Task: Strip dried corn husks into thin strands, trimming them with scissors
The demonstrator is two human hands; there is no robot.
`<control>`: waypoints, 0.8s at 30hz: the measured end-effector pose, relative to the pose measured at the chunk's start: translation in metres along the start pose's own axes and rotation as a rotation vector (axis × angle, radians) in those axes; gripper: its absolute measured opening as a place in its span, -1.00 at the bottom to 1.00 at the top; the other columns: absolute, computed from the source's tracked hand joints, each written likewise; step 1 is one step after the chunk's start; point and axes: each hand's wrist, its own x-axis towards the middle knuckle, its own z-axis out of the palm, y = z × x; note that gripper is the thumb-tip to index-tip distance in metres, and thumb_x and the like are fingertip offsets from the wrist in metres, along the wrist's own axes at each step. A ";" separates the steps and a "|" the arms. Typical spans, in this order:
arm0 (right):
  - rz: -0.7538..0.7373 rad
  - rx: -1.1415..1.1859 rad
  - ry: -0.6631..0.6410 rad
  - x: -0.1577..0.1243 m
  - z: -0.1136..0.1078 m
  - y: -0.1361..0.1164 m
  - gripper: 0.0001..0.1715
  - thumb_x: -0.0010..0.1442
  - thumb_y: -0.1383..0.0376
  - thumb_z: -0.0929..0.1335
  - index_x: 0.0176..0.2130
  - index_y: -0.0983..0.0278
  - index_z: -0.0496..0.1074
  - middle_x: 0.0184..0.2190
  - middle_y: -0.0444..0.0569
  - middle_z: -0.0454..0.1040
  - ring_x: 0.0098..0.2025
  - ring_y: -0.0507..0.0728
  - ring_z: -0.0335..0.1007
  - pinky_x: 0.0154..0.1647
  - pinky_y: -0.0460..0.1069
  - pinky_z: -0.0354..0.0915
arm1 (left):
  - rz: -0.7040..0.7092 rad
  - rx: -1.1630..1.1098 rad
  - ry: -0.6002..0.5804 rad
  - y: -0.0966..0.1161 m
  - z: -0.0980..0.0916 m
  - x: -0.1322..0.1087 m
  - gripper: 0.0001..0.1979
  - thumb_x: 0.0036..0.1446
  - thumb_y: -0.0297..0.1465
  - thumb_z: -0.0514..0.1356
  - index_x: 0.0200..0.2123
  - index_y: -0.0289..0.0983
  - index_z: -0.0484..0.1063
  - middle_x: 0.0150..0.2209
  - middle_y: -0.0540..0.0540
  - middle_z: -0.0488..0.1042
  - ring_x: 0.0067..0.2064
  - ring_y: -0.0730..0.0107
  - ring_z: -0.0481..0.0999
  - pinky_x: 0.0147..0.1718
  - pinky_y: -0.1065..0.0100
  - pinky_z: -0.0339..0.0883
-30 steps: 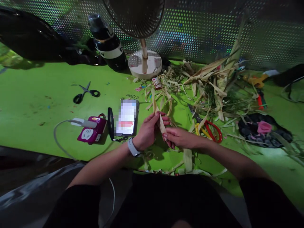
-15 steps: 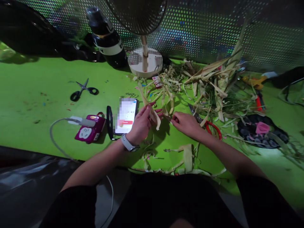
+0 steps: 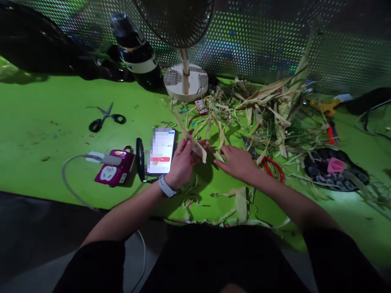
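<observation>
- My left hand (image 3: pixel 182 162) is closed on a husk strip (image 3: pixel 193 143): thumb and fingertips pinch it near its lower end, and the rest slants up and away to the left, over the green table (image 3: pixel 45 134).
- The strip hangs in the air just right of the phone (image 3: pixel 161 150), clear of the tabletop.
- My right hand (image 3: pixel 240 163) lies low beside it, fingers stretched toward a short scrap (image 3: pixel 218 155). Pinched or only touched? I can't tell.
- The two hands are near each other but not touching.
- The strip looks dry, papery and very light. I judge it bends easily and would split along its grain, so a flat pinch across the wider lower end seems safest.
- The loose husk pile (image 3: pixel 269 103) lies behind, and the red-handled scissors (image 3: pixel 273 167) just beyond my right wrist.
</observation>
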 end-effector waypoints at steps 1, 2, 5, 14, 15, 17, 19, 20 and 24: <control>-0.011 -0.017 -0.006 0.001 0.003 -0.003 -0.61 0.36 0.16 0.14 -0.04 0.36 0.34 -0.12 0.21 0.50 -0.16 0.25 0.45 -0.39 0.02 0.21 | 0.015 0.005 -0.002 0.000 0.000 -0.001 -0.52 0.19 -0.24 0.19 0.18 -0.09 0.26 -0.14 -0.09 0.59 -0.16 0.29 0.61 -0.40 0.42 0.44; -0.004 -0.025 -0.005 0.002 0.006 -0.004 -0.64 0.37 0.24 0.12 -0.05 0.38 0.34 -0.11 0.22 0.50 -0.14 0.25 0.45 -0.36 0.02 0.22 | 0.029 0.010 -0.003 0.001 -0.001 -0.001 -0.52 0.19 -0.23 0.20 0.17 -0.09 0.26 -0.13 -0.10 0.59 -0.15 0.27 0.61 -0.40 0.41 0.44; 0.041 0.091 0.001 0.003 0.006 0.000 -0.69 0.36 0.31 0.12 -0.11 0.37 0.37 -0.18 0.18 0.52 -0.23 0.21 0.46 -0.35 0.02 0.24 | 0.056 0.011 0.002 0.002 -0.004 0.001 -0.59 0.17 -0.25 0.21 0.09 -0.16 0.33 -0.13 -0.13 0.59 -0.12 0.24 0.60 -0.33 0.36 0.46; -0.004 0.860 0.219 -0.016 -0.010 -0.002 -0.79 0.24 0.15 0.29 -0.29 0.25 0.34 -0.44 -0.10 0.49 -0.45 0.03 0.38 -0.42 -0.08 0.25 | -0.067 -0.119 -0.082 -0.023 0.001 0.000 -0.64 0.09 -0.35 0.29 -0.01 -0.17 0.44 -0.17 -0.04 0.58 -0.15 0.37 0.58 -0.14 0.34 0.44; -0.021 0.860 0.200 -0.016 -0.008 -0.006 -0.80 0.23 0.16 0.29 -0.28 0.25 0.35 -0.45 -0.11 0.50 -0.46 0.03 0.38 -0.42 -0.09 0.24 | -0.098 -0.140 -0.098 -0.026 0.004 -0.003 -0.66 0.08 -0.35 0.29 -0.03 -0.18 0.45 -0.18 -0.03 0.58 -0.16 0.40 0.57 -0.11 0.35 0.43; -0.031 0.789 0.168 -0.015 -0.005 -0.012 -0.83 0.23 0.20 0.28 -0.28 0.26 0.36 -0.44 -0.10 0.51 -0.44 0.04 0.39 -0.40 -0.08 0.22 | -0.147 -0.203 -0.123 -0.028 0.007 -0.010 -0.66 0.07 -0.37 0.29 -0.04 -0.18 0.46 -0.21 0.00 0.58 -0.18 0.44 0.56 -0.07 0.38 0.40; -0.014 0.695 0.123 -0.012 -0.003 -0.014 -0.85 0.22 0.24 0.28 -0.28 0.27 0.37 -0.45 -0.08 0.52 -0.44 0.05 0.40 -0.40 -0.07 0.19 | -0.201 -0.256 -0.154 -0.027 0.009 -0.016 -0.65 0.09 -0.34 0.28 -0.01 -0.18 0.46 -0.24 -0.01 0.58 -0.20 0.44 0.55 -0.08 0.38 0.39; -0.003 0.663 0.100 -0.011 -0.003 -0.014 -0.86 0.22 0.25 0.28 -0.28 0.27 0.38 -0.45 -0.07 0.52 -0.45 0.05 0.39 -0.42 -0.07 0.17 | -0.224 -0.266 -0.174 -0.026 0.009 -0.018 -0.63 0.09 -0.30 0.28 -0.01 -0.19 0.47 -0.25 -0.02 0.58 -0.21 0.42 0.56 -0.10 0.36 0.40; -0.014 0.593 0.050 -0.010 -0.005 -0.012 -0.87 0.21 0.27 0.29 -0.26 0.28 0.39 -0.46 -0.08 0.53 -0.49 0.04 0.37 -0.46 -0.09 0.11 | -0.200 -0.185 -0.205 -0.027 0.006 -0.019 -0.62 -0.03 -0.32 0.38 -0.10 -0.26 0.50 -0.29 -0.04 0.57 -0.24 0.42 0.55 -0.17 0.40 0.37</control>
